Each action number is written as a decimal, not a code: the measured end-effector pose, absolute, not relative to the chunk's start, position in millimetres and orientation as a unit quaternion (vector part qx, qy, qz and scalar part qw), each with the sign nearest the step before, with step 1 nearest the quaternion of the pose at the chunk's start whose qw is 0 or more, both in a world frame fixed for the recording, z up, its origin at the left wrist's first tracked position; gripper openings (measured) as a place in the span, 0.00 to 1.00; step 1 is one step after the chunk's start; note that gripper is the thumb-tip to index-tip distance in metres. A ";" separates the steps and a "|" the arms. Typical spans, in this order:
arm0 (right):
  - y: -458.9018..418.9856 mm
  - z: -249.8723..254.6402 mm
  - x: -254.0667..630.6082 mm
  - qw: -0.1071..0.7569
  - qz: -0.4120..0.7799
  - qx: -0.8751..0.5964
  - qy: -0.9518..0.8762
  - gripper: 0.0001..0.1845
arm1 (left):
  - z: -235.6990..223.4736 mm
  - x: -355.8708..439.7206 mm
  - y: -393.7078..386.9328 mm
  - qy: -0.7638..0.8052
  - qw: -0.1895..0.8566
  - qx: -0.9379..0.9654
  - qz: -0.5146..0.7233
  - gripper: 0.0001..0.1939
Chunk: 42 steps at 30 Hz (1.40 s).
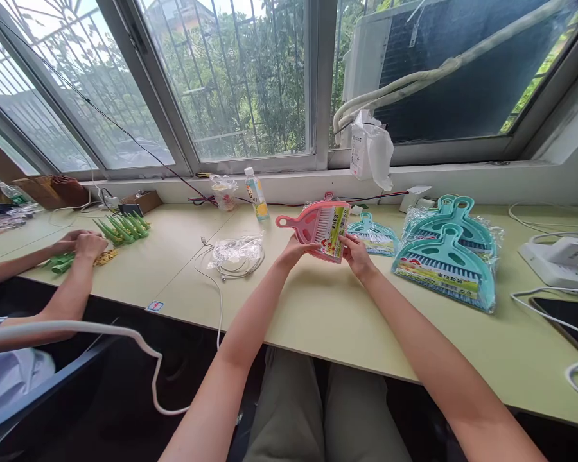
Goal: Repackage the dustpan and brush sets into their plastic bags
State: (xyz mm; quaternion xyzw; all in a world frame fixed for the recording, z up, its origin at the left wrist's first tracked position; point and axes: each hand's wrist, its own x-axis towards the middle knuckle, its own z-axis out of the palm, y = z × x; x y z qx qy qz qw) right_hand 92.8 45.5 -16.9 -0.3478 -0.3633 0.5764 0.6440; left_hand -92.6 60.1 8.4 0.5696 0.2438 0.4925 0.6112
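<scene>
Both my hands hold up a pink dustpan and brush set (311, 223) above the table, its handle toward the left. A green and yellow printed label (336, 230) lies across its right part. My left hand (295, 251) grips the lower edge, thumb over the front. At the label's lower right corner, my right hand (356, 254) pinches the set's edge. Just behind my right hand lies a teal dustpan set (373, 235). Further right, several teal dustpan sets (446, 269) in clear plastic wrap are stacked, brush bristles and labels showing.
A bottle (256, 196) stands near the window sill. A coiled white cable (238, 263) lies under clear plastic. At right are a white charger (559, 260) and a phone (566, 317). On the left, another person's hands (89, 245) work beside green pieces (122, 230).
</scene>
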 end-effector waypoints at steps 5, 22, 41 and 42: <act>46.1 -17.1 96.2 0.630 0.580 -0.349 -0.382 0.18 | 8.9 -93.6 58.7 0.237 0.625 0.563 0.486 0.32; 47.2 -21.2 93.4 0.645 0.553 -0.372 -0.373 0.19 | 7.7 -87.6 65.2 0.309 0.591 0.567 0.484 0.39; 50.1 -25.8 97.6 0.668 0.536 -0.371 -0.358 0.20 | 6.3 -151.1 77.4 0.752 -0.041 0.612 0.244 0.22; 50.1 -26.0 97.5 0.667 0.536 -0.373 -0.359 0.20 | 5.0 -153.4 78.4 0.755 -0.039 0.620 0.209 0.20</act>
